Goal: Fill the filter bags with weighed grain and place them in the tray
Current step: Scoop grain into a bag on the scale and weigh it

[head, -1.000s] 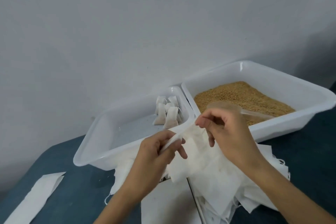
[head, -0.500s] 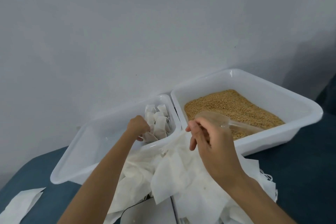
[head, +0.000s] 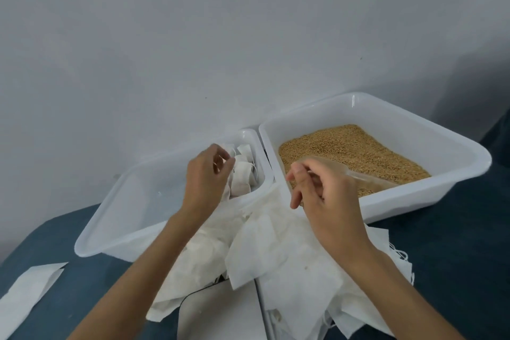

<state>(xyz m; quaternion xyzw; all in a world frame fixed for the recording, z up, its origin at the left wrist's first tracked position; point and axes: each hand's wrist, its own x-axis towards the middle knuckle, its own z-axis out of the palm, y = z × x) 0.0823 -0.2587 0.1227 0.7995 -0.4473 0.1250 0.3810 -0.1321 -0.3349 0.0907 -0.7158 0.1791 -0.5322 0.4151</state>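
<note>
The two trays (head: 408,203) are smooth, shiny white plastic, the grain (head: 350,150) looks rough and sandy, the scoop (head: 367,178) is see-through plastic, the filter bags (head: 278,248) are soft, thin matt paper, and the surface (head: 455,243) is dull blue cloth.

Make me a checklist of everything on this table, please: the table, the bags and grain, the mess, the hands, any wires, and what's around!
Surface: dark blue table top.
Job's things: left tray holds filled bags in its far right corner; grain tray holds brown grain; clear scoop lies in it.
Clutter: heap of empty filter bags; paper strip; white slab, maybe a scale.
Hands: left hand over the filled bags; right hand at the scoop's handle.
Cables: nothing seen.
Surroundings: plain grey wall.
</note>
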